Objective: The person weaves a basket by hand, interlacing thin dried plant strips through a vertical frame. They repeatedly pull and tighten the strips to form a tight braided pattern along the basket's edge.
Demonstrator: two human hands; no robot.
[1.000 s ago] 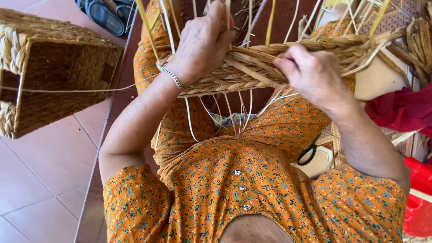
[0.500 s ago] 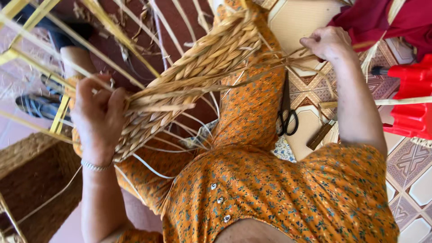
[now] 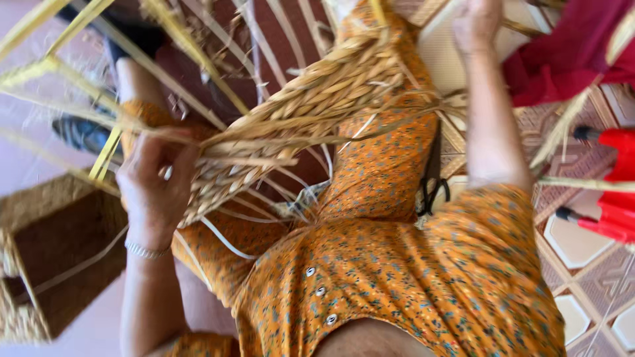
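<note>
A half-woven straw piece [image 3: 317, 112], with loose stalks sticking out, lies across my lap over an orange flowered dress [image 3: 397, 277]. My left hand [image 3: 155, 188], a thin bracelet on its wrist, grips the near-left end of the weave together with a few loose stalks. My right hand [image 3: 476, 23] is stretched far out at the top edge, away from the weave and next to a thin stalk. Its fingers are cut off by the frame, so I cannot tell whether it holds anything.
A finished square woven basket [image 3: 53, 258] stands on the floor at lower left. Black scissors [image 3: 433, 188] lie beside my right thigh. A red plastic stool [image 3: 615, 192] and a red cloth [image 3: 569, 46] are at right. A dark sandal [image 3: 86, 135] lies at left among long yellow stalks [image 3: 40, 73].
My right hand has left the weave and reached farther out toward the top. My left hand keeps its grip on the weave's end. The view has swung round.
</note>
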